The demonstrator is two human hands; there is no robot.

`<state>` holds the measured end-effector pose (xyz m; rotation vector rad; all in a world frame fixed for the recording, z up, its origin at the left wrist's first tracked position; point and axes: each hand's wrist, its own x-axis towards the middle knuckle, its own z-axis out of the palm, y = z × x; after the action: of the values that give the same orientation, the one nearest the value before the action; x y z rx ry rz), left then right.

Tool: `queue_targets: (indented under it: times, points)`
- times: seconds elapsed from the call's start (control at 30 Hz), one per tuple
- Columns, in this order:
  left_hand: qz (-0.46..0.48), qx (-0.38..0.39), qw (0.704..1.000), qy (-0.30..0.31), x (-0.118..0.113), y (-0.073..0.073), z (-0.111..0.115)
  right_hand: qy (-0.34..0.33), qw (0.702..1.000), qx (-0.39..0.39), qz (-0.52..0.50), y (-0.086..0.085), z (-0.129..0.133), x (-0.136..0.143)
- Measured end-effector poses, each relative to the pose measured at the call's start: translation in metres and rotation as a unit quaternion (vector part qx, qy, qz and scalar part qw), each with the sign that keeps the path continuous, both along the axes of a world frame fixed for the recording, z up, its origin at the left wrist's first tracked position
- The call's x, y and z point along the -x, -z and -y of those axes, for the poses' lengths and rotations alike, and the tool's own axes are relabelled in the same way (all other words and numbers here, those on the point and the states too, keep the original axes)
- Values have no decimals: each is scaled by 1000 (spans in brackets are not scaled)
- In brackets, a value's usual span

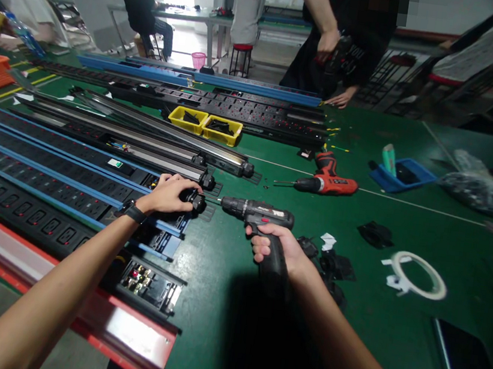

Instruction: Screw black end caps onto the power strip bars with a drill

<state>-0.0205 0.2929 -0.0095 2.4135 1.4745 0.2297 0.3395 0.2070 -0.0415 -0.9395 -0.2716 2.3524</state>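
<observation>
In my right hand (275,246) is a black cordless drill (265,213), gripped by its handle. Its bit points left, close to a black round end fitting (199,204). My left hand (171,194) has its fingers curled round that fitting, at the end of a long power strip. More power strips with blue edges (87,185) lie side by side under my left forearm. Nearest me, a black socket strip (38,214) shows brass terminals (137,279) at its uncovered end, beside a red channel (127,329).
A red drill (328,185) lies beyond mine. Two yellow bins (221,129) hold small black parts. To the right are a blue tray (404,175), a tape roll (420,275) and black pieces (338,266). Across the table a co-worker's hand (328,44) holds another drill.
</observation>
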Motion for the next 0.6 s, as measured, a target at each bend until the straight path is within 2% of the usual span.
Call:
queue_targets:
  times: [0.3,0.6]
  points:
    - [7,-7,1000,1,2,3,-1,-62,995,-53,60,-23,-12,0]
    - [55,-2,998,12,10,4,-5,-91,991,-54,78,-39,-29,-5]
